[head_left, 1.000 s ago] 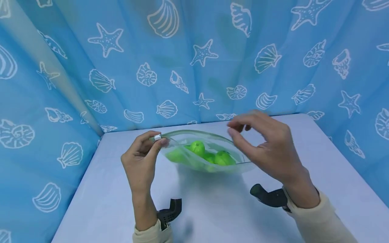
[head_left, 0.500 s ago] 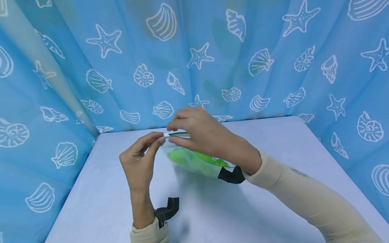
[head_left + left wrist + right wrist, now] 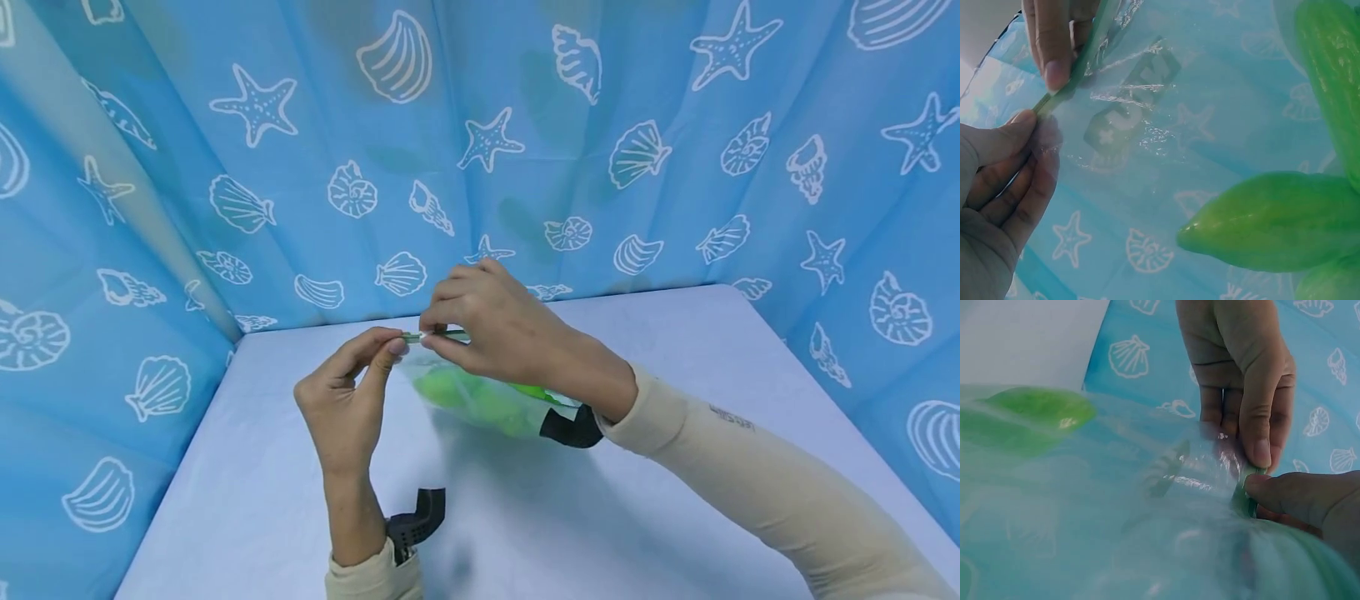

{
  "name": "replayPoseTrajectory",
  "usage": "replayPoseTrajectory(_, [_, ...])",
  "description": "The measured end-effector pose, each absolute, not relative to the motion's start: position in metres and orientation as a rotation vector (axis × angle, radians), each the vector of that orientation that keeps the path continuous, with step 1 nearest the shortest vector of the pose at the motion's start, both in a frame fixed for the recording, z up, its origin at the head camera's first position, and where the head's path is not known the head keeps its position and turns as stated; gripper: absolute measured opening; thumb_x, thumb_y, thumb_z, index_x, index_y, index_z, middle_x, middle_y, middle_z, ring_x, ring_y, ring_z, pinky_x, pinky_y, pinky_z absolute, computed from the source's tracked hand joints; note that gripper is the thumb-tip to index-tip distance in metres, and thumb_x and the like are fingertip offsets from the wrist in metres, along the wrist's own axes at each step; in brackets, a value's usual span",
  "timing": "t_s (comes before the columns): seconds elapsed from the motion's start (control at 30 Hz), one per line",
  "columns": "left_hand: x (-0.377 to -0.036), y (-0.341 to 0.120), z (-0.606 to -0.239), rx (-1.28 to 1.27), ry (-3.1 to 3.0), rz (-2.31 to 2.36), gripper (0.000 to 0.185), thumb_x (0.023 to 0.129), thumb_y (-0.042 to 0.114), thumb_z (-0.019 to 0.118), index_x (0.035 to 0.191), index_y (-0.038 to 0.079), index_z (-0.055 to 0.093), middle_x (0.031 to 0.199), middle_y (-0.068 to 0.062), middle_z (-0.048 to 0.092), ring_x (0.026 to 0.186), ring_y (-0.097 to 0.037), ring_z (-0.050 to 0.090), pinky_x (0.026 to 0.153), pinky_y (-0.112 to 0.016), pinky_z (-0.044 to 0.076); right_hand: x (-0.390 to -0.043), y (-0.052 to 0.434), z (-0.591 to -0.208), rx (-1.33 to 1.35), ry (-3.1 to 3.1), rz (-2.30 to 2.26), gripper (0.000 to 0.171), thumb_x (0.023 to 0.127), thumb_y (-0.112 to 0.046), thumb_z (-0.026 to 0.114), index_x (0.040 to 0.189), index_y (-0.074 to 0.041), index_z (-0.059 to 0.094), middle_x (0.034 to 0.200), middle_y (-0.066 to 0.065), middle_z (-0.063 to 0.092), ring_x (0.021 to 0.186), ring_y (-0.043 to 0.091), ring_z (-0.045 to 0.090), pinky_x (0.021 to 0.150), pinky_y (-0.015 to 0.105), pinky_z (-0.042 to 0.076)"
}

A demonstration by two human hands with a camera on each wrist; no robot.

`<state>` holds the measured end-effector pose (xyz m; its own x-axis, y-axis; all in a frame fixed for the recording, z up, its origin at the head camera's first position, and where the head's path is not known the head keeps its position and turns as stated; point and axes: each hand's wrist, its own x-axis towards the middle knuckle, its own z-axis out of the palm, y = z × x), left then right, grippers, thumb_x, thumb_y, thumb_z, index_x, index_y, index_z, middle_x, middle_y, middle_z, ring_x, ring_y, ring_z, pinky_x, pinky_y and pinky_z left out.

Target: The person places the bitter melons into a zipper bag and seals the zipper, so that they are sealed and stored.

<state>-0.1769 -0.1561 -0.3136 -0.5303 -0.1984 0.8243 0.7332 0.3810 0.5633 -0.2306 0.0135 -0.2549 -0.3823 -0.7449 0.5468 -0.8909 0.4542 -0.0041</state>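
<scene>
Left grip: the left hand (image 3: 347, 406) pinches the corner of the bag (image 3: 480, 398) at its seal (image 3: 431, 335), thumb (image 3: 1004, 134) on one side and curled fingers (image 3: 1025, 187) on the other, closed tight on the green strip.
Right grip: the right hand (image 3: 498, 329) pinches the same seal just beside the left pinch, thumb and forefinger pressed together on the strip; the other fingers are curled above it.
Gap between grips: the two pinches are nearly touching; from the left wrist, the right fingertip (image 3: 1055, 62) sits on the strip just above the left thumb.
Seal: a thin green strip running level between the hands; past the right hand it is hidden.
Bag: clear plastic, held up by its top edge, its body sagging under the right wrist above the table (image 3: 660, 350); whether the bottom touches the table cannot be told.
Contents: green fruit (image 3: 1279, 219) inside, lying low in the bag, well away from the pinched corner.
Surroundings: a blue curtain (image 3: 525, 125) printed with shells and starfish stands behind and to both sides of the table.
</scene>
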Motion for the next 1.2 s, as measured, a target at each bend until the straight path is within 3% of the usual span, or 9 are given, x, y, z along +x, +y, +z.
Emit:
replayPoseTrajectory(0.57, [-0.177, -0.156, -0.310, -0.429, -1.720, -1.308, 0.008, 0.078, -0.006, 0.068, 0.085, -0.009, 0.068, 0.076, -0.016, 0.068, 0.069, -0.020, 0.064, 0.071, -0.026, 0.052, -0.229, 0.042, -0.258, 1.340, -2.223, 0.401, 0.007, 0.084, -0.021, 0.066, 0.082, -0.018, 0.071, 0.079, -0.008, 0.062, 0.082, 0.011, 0.054, 0.079, 0.033, 0.037])
replayPoseTrajectory(1.2, [-0.175, -0.159, -0.313, -0.403, -1.707, -1.325, 0.008, 0.078, -0.005, 0.068, 0.086, -0.009, 0.068, 0.076, -0.015, 0.067, 0.069, -0.018, 0.063, 0.071, -0.026, 0.052, -0.225, 0.062, -0.262, 1.341, -2.228, 0.395, 0.005, 0.084, -0.019, 0.066, 0.083, -0.017, 0.071, 0.079, -0.007, 0.061, 0.082, 0.011, 0.053, 0.077, 0.033, 0.036])
